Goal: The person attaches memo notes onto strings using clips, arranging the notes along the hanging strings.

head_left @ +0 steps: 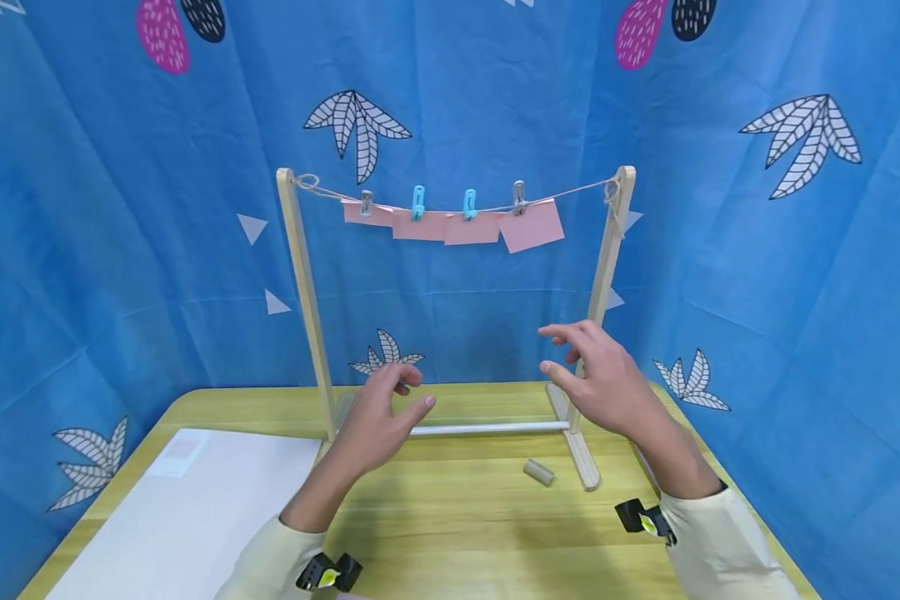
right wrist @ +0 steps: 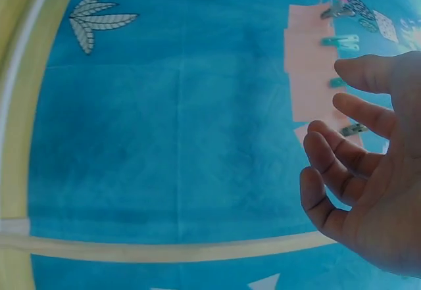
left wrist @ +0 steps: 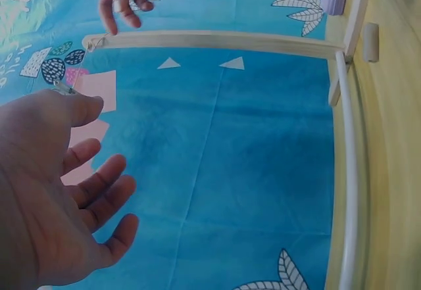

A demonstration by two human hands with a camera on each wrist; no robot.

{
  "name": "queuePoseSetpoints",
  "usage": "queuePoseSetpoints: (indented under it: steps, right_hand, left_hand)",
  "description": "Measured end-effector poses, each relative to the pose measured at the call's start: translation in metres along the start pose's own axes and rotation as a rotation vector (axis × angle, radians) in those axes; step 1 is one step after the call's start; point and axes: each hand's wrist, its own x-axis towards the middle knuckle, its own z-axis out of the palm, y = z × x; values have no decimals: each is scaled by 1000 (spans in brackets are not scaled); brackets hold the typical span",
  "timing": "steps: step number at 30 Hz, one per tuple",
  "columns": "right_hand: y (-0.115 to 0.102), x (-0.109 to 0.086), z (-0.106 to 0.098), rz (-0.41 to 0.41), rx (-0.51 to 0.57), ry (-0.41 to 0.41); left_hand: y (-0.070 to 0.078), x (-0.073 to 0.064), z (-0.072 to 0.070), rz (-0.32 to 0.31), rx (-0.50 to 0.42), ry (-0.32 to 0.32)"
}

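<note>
Between two wooden posts runs a string (head_left: 570, 193) with several pink paper cards (head_left: 473, 229) hung side by side. Grey clothespins (head_left: 519, 198) hold the two outer cards, and light blue clothespins (head_left: 417, 202) hold the inner ones. The rightmost card hangs tilted. My left hand (head_left: 381, 417) hovers near the left post with fingers loosely bent and nothing in it. Before the right post is my right hand (head_left: 603, 375), likewise holding nothing, its fingers apart. In the right wrist view, its fingers (right wrist: 355, 79) overlap the row of cards from the camera's side.
The wooden frame (head_left: 306, 292) has a white crossbar (head_left: 495, 428) low down and feet on the table (head_left: 450, 517). A small grey-brown cylinder (head_left: 538, 472) lies near the right foot. At left lies a large white sheet (head_left: 195, 508). Behind hangs a blue patterned cloth (head_left: 450, 333).
</note>
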Motion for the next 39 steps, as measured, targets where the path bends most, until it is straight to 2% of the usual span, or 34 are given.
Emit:
queuePoseSetpoints:
  steps: [6,14,20,23,30,39]
  right_hand:
    - [6,-24,14,19,4,-38]
    - [13,-52,33,64,2,-77]
    - [12,-70,45,59,8,-87]
    - [10,-79,50,75,2,-105]
    - [7,-97,63,140,29,-211]
    - [9,-115,71,180,56,-336]
  left_hand:
    - [-12,-18,-1,-35,48,-61]
    - [-28,-39,-3,-35,61,-90]
    - [-38,-54,-3,-79,108,-144]
    - [-42,-61,-3,-80,126,-175]
    - [-51,-76,-8,-89,143,-251]
    - [-65,-90,-14,-134,132,-330]
